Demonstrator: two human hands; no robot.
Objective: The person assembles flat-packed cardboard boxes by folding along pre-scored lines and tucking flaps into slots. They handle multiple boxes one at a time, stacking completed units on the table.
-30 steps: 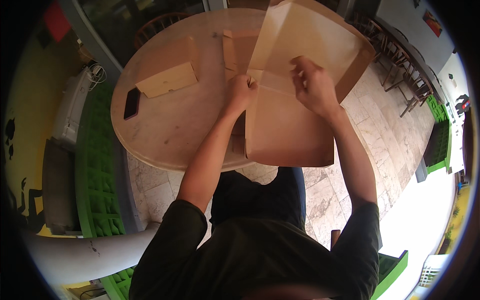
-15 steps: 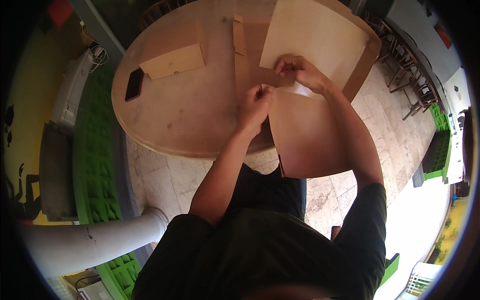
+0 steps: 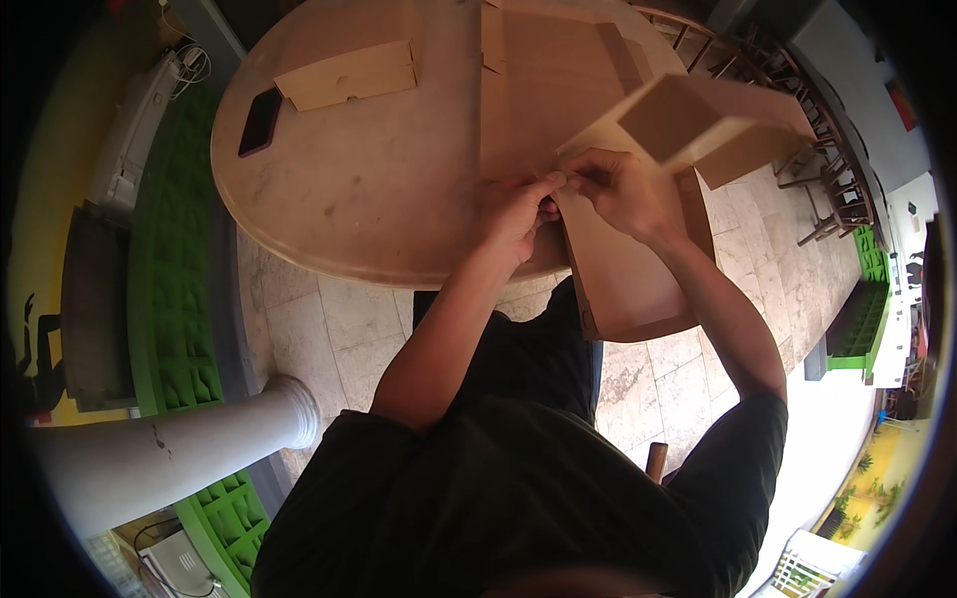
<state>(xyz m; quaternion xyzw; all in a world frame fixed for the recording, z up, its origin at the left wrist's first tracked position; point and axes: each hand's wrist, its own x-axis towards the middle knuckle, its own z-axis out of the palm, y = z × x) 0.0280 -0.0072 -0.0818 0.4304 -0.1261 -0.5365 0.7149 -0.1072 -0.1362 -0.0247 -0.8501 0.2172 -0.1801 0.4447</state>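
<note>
A brown cardboard box blank point(image 3: 633, 279), partly folded, overhangs the near right edge of the round table. Its near panel hangs over the edge, above my lap. At its left corner, the fingertips of my left hand point(image 3: 525, 214) are pinched closed on the cardboard edge. Pressed close beside them, my right hand point(image 3: 620, 194) has its fingers bent closed at the same corner; the exact fold between the fingers is hidden. Beyond my right hand a bent-up cardboard flap point(image 3: 723, 125) rises, slightly blurred. Flat brown cardboard point(image 3: 548, 90) lies on the table behind both hands.
A closed cardboard box point(image 3: 354, 80) stands on the table's far left, with a dark phone point(image 3: 260, 123) beside it. The round tabletop point(image 3: 369, 209) ends in a curved near edge. Wooden chairs point(image 3: 832, 189) stand at the right, and a white column point(image 3: 189, 463) at the lower left.
My right hand has come down and in to meet my left at the cardboard's corner. The large pale panel on the right has folded and tilted up. The view has shifted slightly.
</note>
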